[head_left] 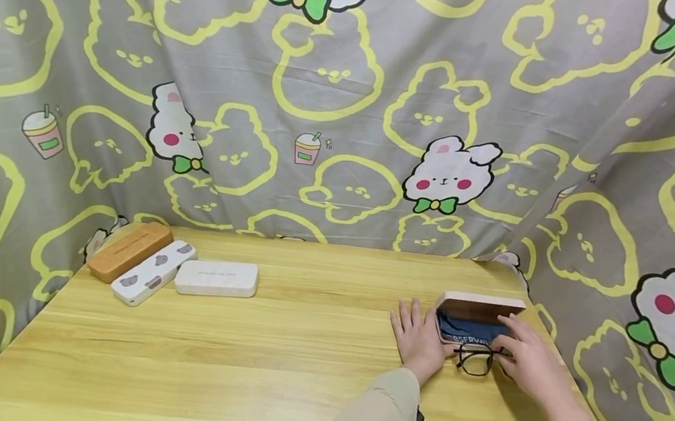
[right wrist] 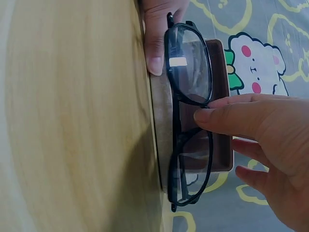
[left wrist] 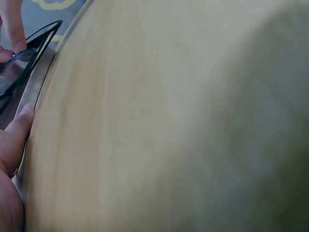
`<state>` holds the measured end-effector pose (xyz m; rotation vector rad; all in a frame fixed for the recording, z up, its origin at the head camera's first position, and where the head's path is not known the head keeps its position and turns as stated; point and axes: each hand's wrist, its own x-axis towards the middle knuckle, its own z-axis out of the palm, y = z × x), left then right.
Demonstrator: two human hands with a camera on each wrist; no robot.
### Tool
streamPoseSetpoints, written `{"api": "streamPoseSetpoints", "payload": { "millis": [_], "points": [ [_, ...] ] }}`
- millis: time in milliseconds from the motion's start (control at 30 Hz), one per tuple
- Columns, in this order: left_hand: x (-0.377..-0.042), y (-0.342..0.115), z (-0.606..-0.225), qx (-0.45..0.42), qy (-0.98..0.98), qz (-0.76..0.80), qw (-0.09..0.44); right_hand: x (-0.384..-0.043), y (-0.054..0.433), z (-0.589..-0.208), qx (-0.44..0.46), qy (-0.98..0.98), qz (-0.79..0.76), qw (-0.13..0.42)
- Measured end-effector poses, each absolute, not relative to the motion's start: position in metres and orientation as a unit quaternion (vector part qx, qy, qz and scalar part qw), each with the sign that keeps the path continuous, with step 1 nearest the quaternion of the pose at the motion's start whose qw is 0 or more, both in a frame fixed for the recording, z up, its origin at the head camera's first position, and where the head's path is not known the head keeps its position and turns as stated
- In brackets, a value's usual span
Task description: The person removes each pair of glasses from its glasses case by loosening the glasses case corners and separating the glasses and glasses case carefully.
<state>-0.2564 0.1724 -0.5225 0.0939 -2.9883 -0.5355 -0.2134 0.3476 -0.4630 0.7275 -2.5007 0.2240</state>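
A pair of black-framed glasses (right wrist: pixel 193 72) is held at the bridge between the thumb and index finger of my right hand (head_left: pixel 533 360). Its temples look folded behind the lenses. The glasses are in front of an opened glasses case (right wrist: pixel 225 150) with a brown inside, its lid raised at the back. Inside the case lies a dark blue cloth (head_left: pixel 466 329) with white lettering. My left hand (head_left: pixel 420 342) rests at the case's left end, fingers spread on the table and thumb (left wrist: pixel 23 121) against the case's front wall.
At the table's far left lie three closed glasses cases: an orange one (head_left: pixel 131 252), a white one with bear prints (head_left: pixel 154 272) and a plain white one (head_left: pixel 217 278). A patterned grey curtain (head_left: pixel 351 112) surrounds the wooden table (head_left: pixel 192 370).
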Motion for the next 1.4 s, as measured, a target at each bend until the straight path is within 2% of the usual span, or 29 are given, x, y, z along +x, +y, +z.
{"api": "streamPoseSetpoints", "payload": {
  "millis": [200,867,1400],
  "points": [
    [-0.254,0.173,-0.522,0.034,-0.983,-0.171,0.054,-0.212,0.351,-0.469,0.264,-0.932,0.078,0.235],
    [-0.251,0.174,-0.522,0.032,-0.986,-0.152,0.057,-0.21,0.351,-0.474,0.252,-0.943,0.078,0.201],
    [-0.255,0.174,-0.526,0.031,-0.983,-0.167,0.07,-0.213,0.348,-0.47,0.257,-0.942,0.091,0.197]
  ]
}}
